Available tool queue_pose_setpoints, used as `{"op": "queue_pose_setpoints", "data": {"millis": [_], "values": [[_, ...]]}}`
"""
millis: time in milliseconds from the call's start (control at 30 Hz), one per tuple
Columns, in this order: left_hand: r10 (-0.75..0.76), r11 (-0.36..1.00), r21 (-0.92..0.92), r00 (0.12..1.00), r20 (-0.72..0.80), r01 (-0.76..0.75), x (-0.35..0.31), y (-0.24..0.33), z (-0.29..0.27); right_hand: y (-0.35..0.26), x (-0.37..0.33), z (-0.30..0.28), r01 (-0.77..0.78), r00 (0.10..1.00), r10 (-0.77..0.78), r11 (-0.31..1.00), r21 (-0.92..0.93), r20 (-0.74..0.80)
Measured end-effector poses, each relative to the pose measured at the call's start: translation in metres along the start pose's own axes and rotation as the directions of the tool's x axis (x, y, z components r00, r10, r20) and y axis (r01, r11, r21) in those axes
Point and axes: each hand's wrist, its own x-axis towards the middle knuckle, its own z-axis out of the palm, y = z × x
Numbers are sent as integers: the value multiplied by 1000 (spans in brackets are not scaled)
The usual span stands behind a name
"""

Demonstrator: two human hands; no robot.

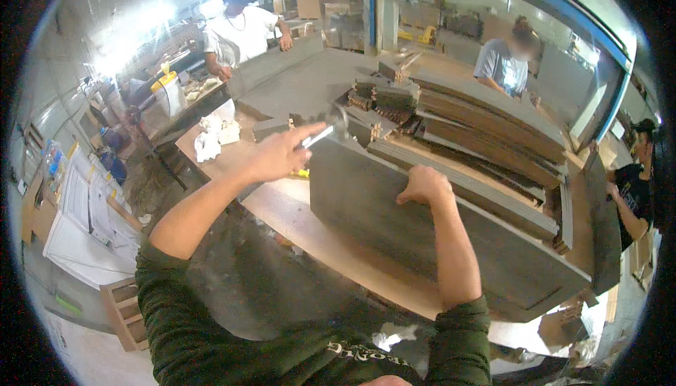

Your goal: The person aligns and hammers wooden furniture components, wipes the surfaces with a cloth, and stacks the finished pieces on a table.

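My left hand (282,155) is closed around a hammer (318,137), its pale shaft showing past my fingers and its grey head smeared by motion. The hammer is just above the left end of a long dark grey panel (394,231) standing on edge on the workbench. Over the panel's top edge, my right hand (427,186) is hooked, thumb on the near face and fingers on the far side.
Behind the panel lie stacked grey boards (486,139). Crumpled white cloth (217,132) rests at the bench's left. A co-worker in white (243,37) handles another panel at the far left; others stand behind and at far right.
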Motion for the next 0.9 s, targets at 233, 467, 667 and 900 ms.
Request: {"op": "queue_pose_setpoints", "data": {"millis": [233,467,667,900], "values": [[-25,999,32,999,22,24,34,-23,6,-2,1,-2,-49,999,49,999,-11,-9],[-21,1000,-3,998,-54,21,48,-18,-15,-8,-6,1,-120,986,118,993,-5,-116],[284,933,224,959,22,-282,63,-80,11,-9,1,5,-98,992,95,995,-32,-85],[115,984,144,989,-95,-101,61,-78,-1,-23,-3,4,-118,991,116,993,-27,-66]]}}
